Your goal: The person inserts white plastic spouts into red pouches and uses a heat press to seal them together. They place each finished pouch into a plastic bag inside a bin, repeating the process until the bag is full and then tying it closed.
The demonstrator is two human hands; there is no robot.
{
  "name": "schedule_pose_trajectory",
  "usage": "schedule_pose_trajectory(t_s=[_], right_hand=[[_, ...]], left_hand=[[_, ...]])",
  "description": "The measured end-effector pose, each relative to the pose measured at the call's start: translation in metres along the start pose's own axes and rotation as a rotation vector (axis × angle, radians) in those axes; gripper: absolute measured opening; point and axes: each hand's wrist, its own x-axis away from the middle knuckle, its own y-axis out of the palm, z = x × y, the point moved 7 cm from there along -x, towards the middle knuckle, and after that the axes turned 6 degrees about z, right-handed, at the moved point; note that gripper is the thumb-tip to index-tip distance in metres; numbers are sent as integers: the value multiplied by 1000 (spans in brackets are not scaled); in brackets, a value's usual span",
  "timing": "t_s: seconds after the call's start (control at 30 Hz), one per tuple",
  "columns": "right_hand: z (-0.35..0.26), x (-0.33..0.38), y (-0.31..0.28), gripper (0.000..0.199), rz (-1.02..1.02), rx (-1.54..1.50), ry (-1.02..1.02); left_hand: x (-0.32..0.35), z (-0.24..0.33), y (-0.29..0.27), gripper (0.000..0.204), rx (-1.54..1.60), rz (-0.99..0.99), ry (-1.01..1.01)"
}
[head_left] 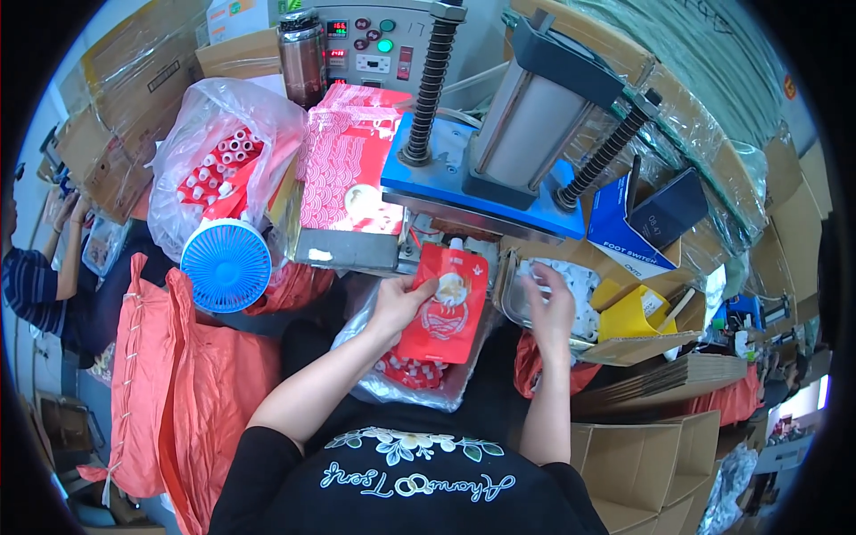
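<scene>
Near the centre of the view, a red spouted pouch (446, 316) tilts, spout toward twelve o'clock, grasped at its nine o'clock edge by the left hand (398, 308). Toward three o'clock, the right hand (551, 308) is at a clear tub (514, 308); whether its grip holds anything, I cannot tell. Stacked pouches (343, 169) lie at eleven, a blue press (526, 134) at one.
</scene>
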Motion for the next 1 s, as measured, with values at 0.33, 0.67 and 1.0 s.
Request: schedule_pose_trajectory(t_s=[0.33,0.67,1.0], right_hand=[[27,11,14,32,-92,373,-71],[55,6,-12,27,87,-198,215],[-74,26,27,21,-312,-421,-116]], left_hand=[[-28,44,-14,29,-392,-48,442],[13,58,-101,55,-1242,402,1003],[48,43,-52,12,-584,93,649]])
